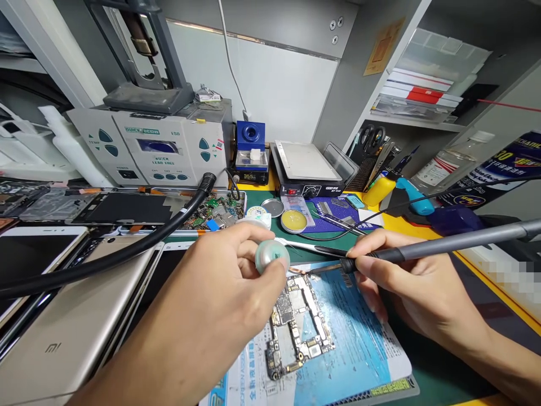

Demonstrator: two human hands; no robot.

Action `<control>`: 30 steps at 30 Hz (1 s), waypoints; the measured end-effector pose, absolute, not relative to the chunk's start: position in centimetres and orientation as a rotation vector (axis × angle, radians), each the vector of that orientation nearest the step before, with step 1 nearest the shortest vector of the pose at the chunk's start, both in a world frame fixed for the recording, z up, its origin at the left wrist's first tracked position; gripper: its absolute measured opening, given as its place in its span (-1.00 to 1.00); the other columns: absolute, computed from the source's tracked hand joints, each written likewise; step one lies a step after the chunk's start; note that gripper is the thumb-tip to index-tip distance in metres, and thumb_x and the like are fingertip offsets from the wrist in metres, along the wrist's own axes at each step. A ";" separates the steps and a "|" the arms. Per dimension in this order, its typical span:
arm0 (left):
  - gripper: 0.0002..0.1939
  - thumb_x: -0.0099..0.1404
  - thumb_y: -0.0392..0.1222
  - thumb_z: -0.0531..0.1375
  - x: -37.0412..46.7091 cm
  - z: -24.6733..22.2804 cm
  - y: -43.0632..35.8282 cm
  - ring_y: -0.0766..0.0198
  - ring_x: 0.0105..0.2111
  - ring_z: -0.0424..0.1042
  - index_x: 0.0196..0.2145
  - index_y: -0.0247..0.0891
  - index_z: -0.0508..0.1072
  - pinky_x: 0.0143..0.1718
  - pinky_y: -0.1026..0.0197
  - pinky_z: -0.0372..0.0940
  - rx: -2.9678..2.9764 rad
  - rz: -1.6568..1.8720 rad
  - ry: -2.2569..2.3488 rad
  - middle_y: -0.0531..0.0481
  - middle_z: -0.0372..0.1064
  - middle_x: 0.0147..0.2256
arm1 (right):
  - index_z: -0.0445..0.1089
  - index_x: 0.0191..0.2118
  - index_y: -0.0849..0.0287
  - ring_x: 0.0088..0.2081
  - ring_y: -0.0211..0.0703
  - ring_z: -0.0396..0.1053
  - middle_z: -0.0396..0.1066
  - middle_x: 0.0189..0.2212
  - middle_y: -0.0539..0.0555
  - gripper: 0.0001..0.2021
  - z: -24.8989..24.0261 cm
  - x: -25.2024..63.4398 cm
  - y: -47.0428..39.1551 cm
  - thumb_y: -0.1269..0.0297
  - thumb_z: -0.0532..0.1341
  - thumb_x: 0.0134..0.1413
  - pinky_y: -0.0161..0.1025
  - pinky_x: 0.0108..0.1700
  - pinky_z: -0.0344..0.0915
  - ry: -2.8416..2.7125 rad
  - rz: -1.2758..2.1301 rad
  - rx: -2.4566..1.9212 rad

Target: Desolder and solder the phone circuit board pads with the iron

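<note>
Between the thumb and fingers of my left hand (228,282) is a small round spool (270,256) with a pale green rim, above the upper left of a circuit board. My right hand (406,282) is closed around the dark handle of a soldering iron (376,254). The iron's thin metal tip points left, close to the board's top edge and the spool; whether it touches anything is too small to tell. The circuit board (313,310) lies on a blue and white mat (359,349).
A thick black hose (169,239) crosses the left side over several phones (54,344). Behind stand a hot air station (160,146) and a heating plate (310,163). A tin of yellow paste (293,220), a brush (316,248) and tweezers (342,223) lie beyond my hands.
</note>
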State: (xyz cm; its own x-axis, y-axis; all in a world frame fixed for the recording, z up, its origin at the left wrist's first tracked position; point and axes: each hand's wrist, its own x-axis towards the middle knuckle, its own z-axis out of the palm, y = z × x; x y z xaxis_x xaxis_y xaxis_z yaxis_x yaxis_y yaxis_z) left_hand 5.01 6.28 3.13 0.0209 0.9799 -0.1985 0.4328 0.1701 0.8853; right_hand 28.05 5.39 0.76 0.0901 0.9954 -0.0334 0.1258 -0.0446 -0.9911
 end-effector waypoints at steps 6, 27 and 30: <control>-0.68 0.32 0.08 0.29 4.5 1.6 6.9 0.21 -0.50 0.40 -0.06 -0.10 0.60 -0.61 0.28 0.16 1.561 0.766 1.490 0.14 0.34 -0.55 | 0.58 -0.43 0.12 -0.76 -0.26 0.23 0.36 -0.71 -0.03 -0.82 0.9 27.7 5.5 0.17 0.51 0.02 -0.39 -0.76 0.16 -1.194 1.122 -1.355; -0.66 0.24 0.11 0.29 4.6 1.9 7.0 0.18 -0.52 0.38 -0.13 -0.12 0.60 -0.64 0.27 0.11 1.522 0.799 1.514 0.12 0.31 -0.56 | 0.56 -0.36 0.17 -0.77 -0.28 0.27 0.39 -0.69 -0.07 -0.82 0.1 28.5 6.2 0.21 0.50 0.07 -0.43 -0.81 0.20 -1.186 1.258 -1.240; -0.65 0.24 0.14 0.29 4.7 2.0 7.0 0.17 -0.50 0.39 -0.12 -0.10 0.56 -0.62 0.26 0.13 1.542 0.768 1.507 0.12 0.32 -0.55 | 0.56 -0.36 0.18 -0.77 -0.28 0.27 0.38 -0.69 -0.08 -0.82 -0.1 28.6 6.3 0.20 0.49 0.07 -0.43 -0.82 0.21 -1.186 1.272 -1.244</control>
